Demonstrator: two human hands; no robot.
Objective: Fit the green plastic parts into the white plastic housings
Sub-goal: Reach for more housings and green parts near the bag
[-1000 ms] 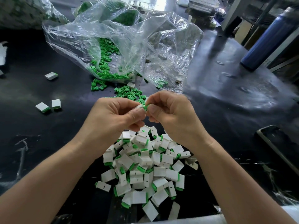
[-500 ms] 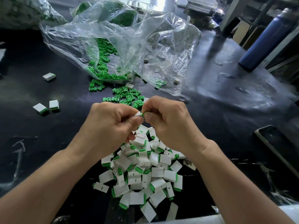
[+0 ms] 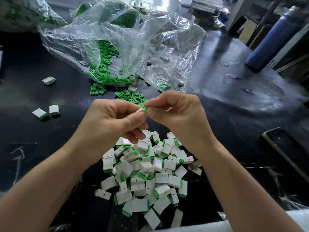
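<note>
both hands meet above the middle of the black table (image 3: 234, 114). the left hand (image 3: 113, 124) curls its thumb and forefinger round a small white plastic housing (image 3: 140, 110) and pinches it at the fingertips, with the other fingers folded beneath. the right hand (image 3: 178, 118) pinches a small green plastic part (image 3: 145, 108) between thumb and forefinger, its remaining fingers curled toward the palm. the green part touches the housing at the housing's three o'clock end. how far it sits inside i cannot tell, since the fingertips cover most of both.

at six o'clock from the hands, between the wrists, lies a heap of white rectangular housings with green ends (image 3: 147, 174), tumbled over one another. at twelve o'clock a scatter of loose green plastic parts (image 3: 128, 96) lies on the table, with one open white housing (image 3: 132, 88) among them. further toward twelve o'clock is a crumpled clear plastic bag (image 3: 142, 41), with more green parts (image 3: 103, 64) piled inside it on its eleven o'clock side.

at nine o'clock from the hands a pair of white pieces with green ends (image 3: 40, 113) lies side by side, and a third white piece (image 3: 48, 80) lies apart at ten o'clock. a tall dark blue cylindrical bottle (image 3: 270, 41) stands at two o'clock. a dark flat object with a pale rim (image 3: 287, 144) lies at four o'clock.
</note>
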